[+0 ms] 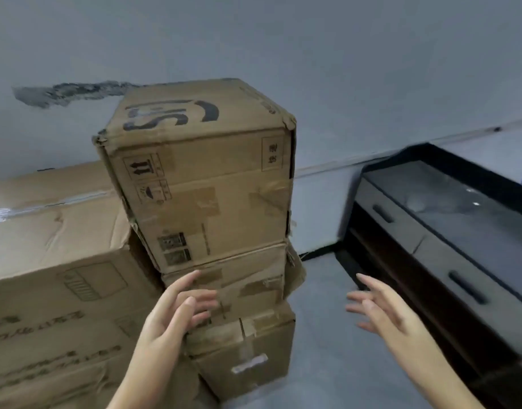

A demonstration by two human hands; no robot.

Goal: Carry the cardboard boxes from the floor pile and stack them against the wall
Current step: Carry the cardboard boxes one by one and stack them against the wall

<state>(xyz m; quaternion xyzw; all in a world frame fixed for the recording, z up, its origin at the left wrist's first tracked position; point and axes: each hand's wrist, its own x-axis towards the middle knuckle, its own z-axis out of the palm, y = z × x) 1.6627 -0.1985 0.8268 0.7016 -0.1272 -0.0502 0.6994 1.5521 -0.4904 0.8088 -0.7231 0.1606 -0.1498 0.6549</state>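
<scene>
Top box point(203, 178) observed stacked on column against wall point(372, 69), 12 o'clock. Left hand point(174, 314) and right hand point(383, 305) spread, nothing held; left-hand contact with box unclear. Placement step judged complete; return to floor pile required.

dark drawer cabinet point(448, 231) | right, by wall | grey floor point(321, 335)

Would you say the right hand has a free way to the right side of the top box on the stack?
Probably yes: the right hand is open and empty, with only bare floor and air between it and the top box; the cabinet stands off to its right.
</scene>
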